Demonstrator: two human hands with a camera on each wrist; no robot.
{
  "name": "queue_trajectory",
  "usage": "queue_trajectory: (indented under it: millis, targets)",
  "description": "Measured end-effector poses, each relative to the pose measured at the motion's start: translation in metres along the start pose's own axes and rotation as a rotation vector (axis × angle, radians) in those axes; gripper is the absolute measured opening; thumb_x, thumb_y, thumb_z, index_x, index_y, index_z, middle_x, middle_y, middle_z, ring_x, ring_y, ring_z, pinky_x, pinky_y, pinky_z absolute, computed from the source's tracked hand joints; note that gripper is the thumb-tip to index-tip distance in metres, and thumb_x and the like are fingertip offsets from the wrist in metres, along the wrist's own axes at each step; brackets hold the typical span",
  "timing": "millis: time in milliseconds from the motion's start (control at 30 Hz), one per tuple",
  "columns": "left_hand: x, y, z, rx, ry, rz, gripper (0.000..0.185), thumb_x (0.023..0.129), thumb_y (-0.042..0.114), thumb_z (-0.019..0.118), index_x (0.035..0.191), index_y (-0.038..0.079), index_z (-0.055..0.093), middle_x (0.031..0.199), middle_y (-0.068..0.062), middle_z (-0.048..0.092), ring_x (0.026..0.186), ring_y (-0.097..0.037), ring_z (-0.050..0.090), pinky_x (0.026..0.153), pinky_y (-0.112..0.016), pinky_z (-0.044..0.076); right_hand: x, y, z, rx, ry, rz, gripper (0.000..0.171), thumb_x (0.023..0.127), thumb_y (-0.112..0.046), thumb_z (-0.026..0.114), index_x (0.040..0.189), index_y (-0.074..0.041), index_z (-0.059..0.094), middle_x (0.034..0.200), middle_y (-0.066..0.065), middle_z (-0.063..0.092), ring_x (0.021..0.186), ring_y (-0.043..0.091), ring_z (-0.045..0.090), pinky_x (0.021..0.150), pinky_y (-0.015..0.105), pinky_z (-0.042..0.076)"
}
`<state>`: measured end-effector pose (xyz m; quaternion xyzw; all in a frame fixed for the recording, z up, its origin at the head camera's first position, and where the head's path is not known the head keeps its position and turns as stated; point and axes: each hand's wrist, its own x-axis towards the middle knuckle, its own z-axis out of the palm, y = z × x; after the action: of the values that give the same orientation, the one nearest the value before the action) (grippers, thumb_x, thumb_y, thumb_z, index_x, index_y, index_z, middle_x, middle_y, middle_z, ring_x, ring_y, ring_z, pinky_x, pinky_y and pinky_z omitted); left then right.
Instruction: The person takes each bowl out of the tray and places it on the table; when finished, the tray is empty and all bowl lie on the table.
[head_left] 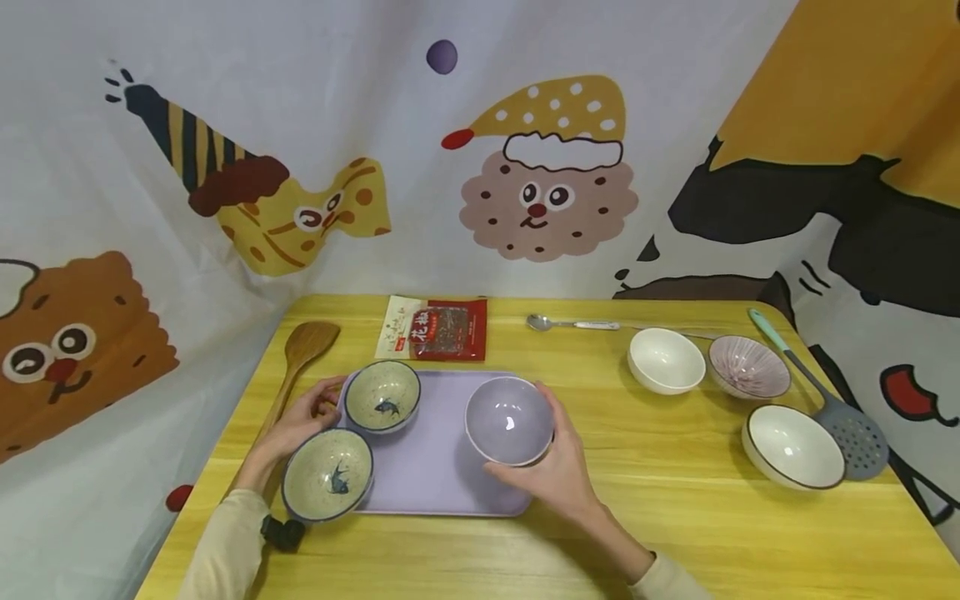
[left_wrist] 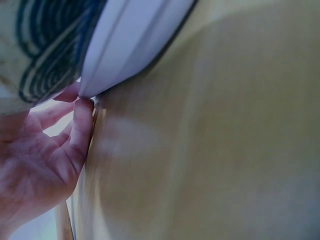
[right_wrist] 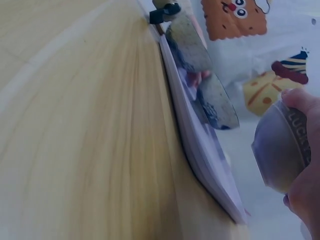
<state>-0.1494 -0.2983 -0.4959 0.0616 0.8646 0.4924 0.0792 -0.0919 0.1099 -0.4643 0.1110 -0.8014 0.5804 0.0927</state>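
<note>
My right hand (head_left: 558,467) grips a light purple bowl (head_left: 508,421) by its side, thumb near and fingers behind. In the right wrist view this bowl (right_wrist: 281,145) is held up off the purple tray (head_left: 435,479), above its right part. My left hand (head_left: 307,417) is at the tray's left edge; in the left wrist view its thumb and fingers pinch the tray rim (left_wrist: 127,45). Two speckled bowls with blue fish stand at the tray's left: one at the back (head_left: 382,396), the other in front (head_left: 327,475), overhanging the left edge.
A wooden spatula (head_left: 309,343) lies left. Behind the tray are a seasoning packet (head_left: 432,329) and a spoon (head_left: 572,323). On the right stand a white bowl (head_left: 666,360), a streaked bowl (head_left: 748,367), a dark-rimmed bowl (head_left: 793,447) and a slotted turner (head_left: 851,433).
</note>
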Motion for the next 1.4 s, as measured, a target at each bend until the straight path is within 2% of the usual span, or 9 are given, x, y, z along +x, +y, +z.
queue_trajectory:
  millis: [100,333,467,667,1067,1400]
  targets:
    - [-0.001,-0.002,0.000,0.010,0.005,0.004,0.055,0.095,-0.003,0.054,0.149,-0.002,0.041,0.110,-0.021,0.053,0.087,-0.015,0.051,0.072,-0.023,0.045,0.000,0.003,-0.009,-0.004,0.029,0.020,0.121,0.054,-0.025,0.101,0.154,-0.006,0.035,0.148,0.011,0.051,0.126,0.030,0.059,0.101,0.048,0.051]
    - [-0.001,-0.004,-0.002,0.013,0.000,0.001,0.056,0.095,-0.003,0.055,0.149,-0.002,0.040,0.111,-0.022,0.053,0.087,-0.014,0.051,0.072,-0.022,0.045,0.000,0.013,-0.034,-0.052,0.126,0.017,0.120,0.053,-0.019,0.101,0.155,-0.009,0.037,0.144,0.014,0.055,0.122,0.029,0.059,0.097,0.018,0.047]
    - [-0.001,-0.003,-0.003,0.003,-0.001,-0.004,0.057,0.095,-0.004,0.055,0.150,-0.001,0.040,0.111,-0.022,0.052,0.087,-0.015,0.051,0.072,-0.022,0.045,0.000,0.017,-0.051,-0.076,0.179,0.041,0.119,0.054,-0.015,0.100,0.155,-0.011,0.037,0.144,0.016,0.054,0.124,0.028,0.057,0.095,0.010,0.042]
    - [-0.002,-0.003,-0.002,0.010,-0.005,-0.005,0.058,0.095,-0.002,0.056,0.151,-0.001,0.039,0.113,-0.021,0.053,0.089,-0.017,0.051,0.072,-0.023,0.044,-0.001,0.019,-0.075,-0.061,0.233,0.095,0.113,0.059,-0.009,0.097,0.155,-0.011,0.037,0.145,0.015,0.053,0.125,0.024,0.053,0.096,0.010,0.041]
    - [-0.002,-0.006,-0.003,-0.012,-0.010,0.022,0.057,0.095,-0.006,0.054,0.150,-0.002,0.040,0.113,-0.021,0.052,0.087,-0.014,0.050,0.073,-0.021,0.043,-0.014,0.027,-0.120,-0.120,0.372,0.211,0.115,0.061,-0.002,0.094,0.157,-0.016,0.033,0.149,0.008,0.046,0.122,0.005,0.046,0.093,0.006,0.037]
    - [0.001,-0.005,-0.002,-0.006,-0.011,0.024,0.058,0.095,-0.005,0.055,0.151,-0.001,0.039,0.114,-0.021,0.053,0.088,-0.015,0.050,0.072,-0.022,0.044,-0.028,0.045,-0.140,-0.215,0.490,0.284,0.111,0.061,-0.005,0.095,0.155,-0.020,0.038,0.145,0.010,0.052,0.118,0.004,0.048,0.091,0.008,0.038]
